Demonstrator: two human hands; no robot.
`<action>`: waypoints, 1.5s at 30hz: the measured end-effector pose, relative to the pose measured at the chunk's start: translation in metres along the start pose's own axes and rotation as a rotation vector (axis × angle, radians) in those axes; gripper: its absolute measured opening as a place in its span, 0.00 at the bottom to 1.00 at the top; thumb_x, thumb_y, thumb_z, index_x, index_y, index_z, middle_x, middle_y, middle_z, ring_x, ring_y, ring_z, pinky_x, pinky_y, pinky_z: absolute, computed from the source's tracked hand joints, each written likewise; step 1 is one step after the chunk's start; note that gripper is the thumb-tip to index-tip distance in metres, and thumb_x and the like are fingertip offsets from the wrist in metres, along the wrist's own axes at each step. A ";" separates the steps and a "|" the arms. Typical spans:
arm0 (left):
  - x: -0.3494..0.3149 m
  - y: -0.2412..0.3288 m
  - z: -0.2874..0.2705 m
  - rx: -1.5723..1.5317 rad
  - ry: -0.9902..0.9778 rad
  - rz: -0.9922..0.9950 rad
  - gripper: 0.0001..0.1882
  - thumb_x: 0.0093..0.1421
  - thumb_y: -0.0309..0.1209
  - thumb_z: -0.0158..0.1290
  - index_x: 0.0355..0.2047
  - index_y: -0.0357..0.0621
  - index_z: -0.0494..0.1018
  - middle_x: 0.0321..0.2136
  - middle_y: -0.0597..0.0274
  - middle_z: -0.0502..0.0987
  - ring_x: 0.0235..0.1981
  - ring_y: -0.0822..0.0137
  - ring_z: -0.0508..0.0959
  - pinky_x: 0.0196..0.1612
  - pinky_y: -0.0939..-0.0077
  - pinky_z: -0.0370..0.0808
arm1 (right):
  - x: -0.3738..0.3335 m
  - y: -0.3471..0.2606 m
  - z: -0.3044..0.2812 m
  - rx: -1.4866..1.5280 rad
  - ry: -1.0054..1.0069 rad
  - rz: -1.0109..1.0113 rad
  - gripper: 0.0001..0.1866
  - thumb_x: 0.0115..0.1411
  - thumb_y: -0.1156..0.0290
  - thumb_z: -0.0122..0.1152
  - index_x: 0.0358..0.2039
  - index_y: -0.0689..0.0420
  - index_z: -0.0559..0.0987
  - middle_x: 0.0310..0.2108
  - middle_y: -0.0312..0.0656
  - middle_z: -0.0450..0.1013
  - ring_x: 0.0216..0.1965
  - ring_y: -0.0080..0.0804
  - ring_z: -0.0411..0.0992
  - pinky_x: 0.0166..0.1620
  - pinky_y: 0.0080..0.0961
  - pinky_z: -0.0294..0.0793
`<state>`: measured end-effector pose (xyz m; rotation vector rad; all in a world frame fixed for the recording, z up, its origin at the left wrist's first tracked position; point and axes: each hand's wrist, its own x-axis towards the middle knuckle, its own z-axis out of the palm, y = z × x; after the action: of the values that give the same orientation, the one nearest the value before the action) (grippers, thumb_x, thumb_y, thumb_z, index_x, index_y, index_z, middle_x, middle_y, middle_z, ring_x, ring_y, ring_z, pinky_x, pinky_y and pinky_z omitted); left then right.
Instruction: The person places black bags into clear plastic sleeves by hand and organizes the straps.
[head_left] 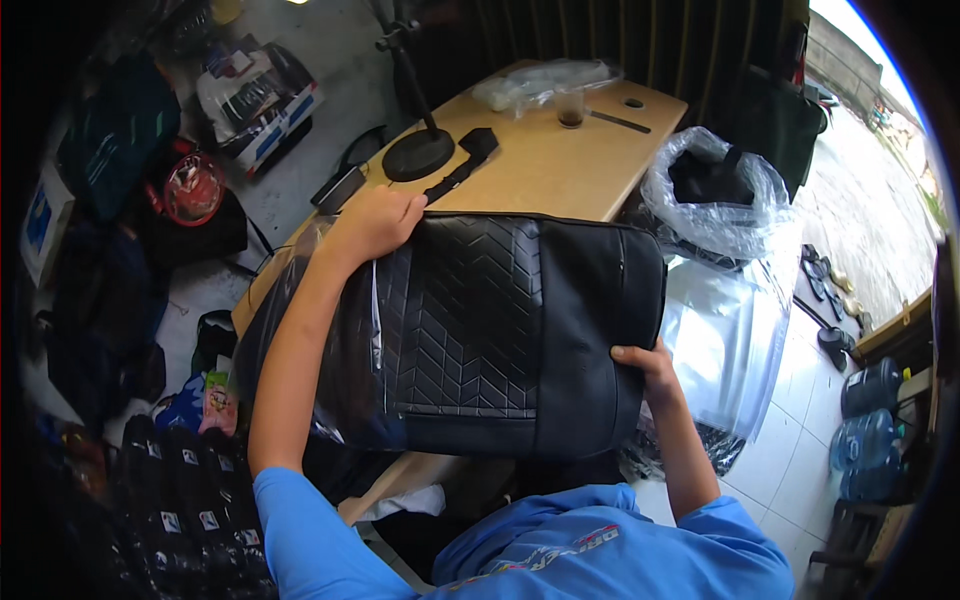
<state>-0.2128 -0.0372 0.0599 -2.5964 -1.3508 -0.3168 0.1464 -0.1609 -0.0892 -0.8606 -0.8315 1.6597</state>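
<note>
Both hands are holding a black quilted seat cover point(480, 330) flat over the tabletop point(560, 165) edge. The left hand point(375, 225) is gripping its upper left corner, fingers curled over; the right hand point(645, 362) is pinching its right edge. A lamp base point(418, 155) and a glass point(571, 107) are standing behind it.

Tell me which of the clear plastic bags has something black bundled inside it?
The puffed-up clear bag off the wooden table's right end, beyond the person's right hand. The clear bag lying on the table's far end shows no black bundle.
</note>
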 end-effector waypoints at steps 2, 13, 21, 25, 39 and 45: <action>-0.003 -0.001 0.005 -0.057 0.004 -0.033 0.19 0.61 0.37 0.42 0.23 0.34 0.72 0.22 0.41 0.74 0.28 0.43 0.74 0.34 0.54 0.69 | 0.007 -0.015 0.007 -0.027 -0.027 -0.009 0.24 0.44 0.79 0.60 0.45 0.68 0.72 0.37 0.45 0.74 0.36 0.31 0.74 0.42 0.25 0.74; -0.002 0.004 0.025 -0.131 0.238 -0.298 0.20 0.63 0.37 0.38 0.24 0.34 0.71 0.24 0.39 0.73 0.29 0.42 0.73 0.34 0.54 0.68 | 0.015 -0.053 0.049 -0.067 -0.081 0.033 0.20 0.44 0.78 0.59 0.41 0.69 0.72 0.32 0.46 0.74 0.30 0.31 0.75 0.37 0.24 0.77; 0.014 0.020 0.004 -0.094 0.198 -0.398 0.23 0.63 0.42 0.36 0.31 0.37 0.75 0.29 0.42 0.76 0.35 0.42 0.75 0.42 0.54 0.70 | 0.026 -0.071 0.046 -0.081 -0.133 0.100 0.18 0.48 0.79 0.58 0.41 0.71 0.72 0.31 0.49 0.74 0.29 0.34 0.76 0.36 0.27 0.78; -0.034 0.024 -0.021 0.112 0.573 -0.261 0.16 0.61 0.38 0.42 0.31 0.40 0.76 0.31 0.47 0.76 0.37 0.46 0.75 0.44 0.56 0.71 | 0.029 -0.044 0.046 0.045 -0.206 0.126 0.15 0.51 0.77 0.55 0.38 0.73 0.73 0.30 0.52 0.75 0.29 0.39 0.77 0.36 0.29 0.80; -0.185 0.134 0.013 -1.479 1.469 -1.061 0.11 0.56 0.23 0.53 0.40 0.38 0.70 0.36 0.58 0.76 0.36 0.65 0.77 0.39 0.68 0.75 | -0.039 0.044 0.075 0.408 -0.072 0.339 0.17 0.60 0.68 0.50 0.44 0.67 0.73 0.41 0.50 0.74 0.40 0.39 0.75 0.47 0.32 0.76; -0.158 0.166 0.018 -1.581 1.431 -1.196 0.15 0.56 0.23 0.53 0.43 0.36 0.66 0.38 0.55 0.74 0.37 0.63 0.76 0.40 0.65 0.76 | -0.047 0.036 0.100 0.373 -0.008 0.177 0.16 0.55 0.76 0.53 0.43 0.71 0.71 0.37 0.51 0.74 0.35 0.40 0.76 0.40 0.32 0.79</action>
<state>-0.1630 -0.2490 -0.0143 -0.3567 -1.7265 -3.3055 0.0529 -0.2254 -0.0636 -0.6794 -0.4372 1.8976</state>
